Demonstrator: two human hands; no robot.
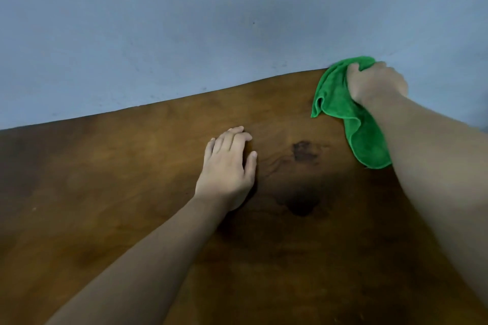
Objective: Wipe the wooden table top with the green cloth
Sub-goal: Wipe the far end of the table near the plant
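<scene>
Wooden tabletop (132, 179) meets a blue wall (184, 21); my right hand (375, 82) clutches the green cloth (335, 97) at its far edge, left hand (227, 166) flat, released.

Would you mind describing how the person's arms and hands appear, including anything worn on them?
Both forearms are bare as far as the frame shows, with no sleeves visible. The left hand and right hand wear no gloves, and no rings, watch or bracelets are visible.
</scene>
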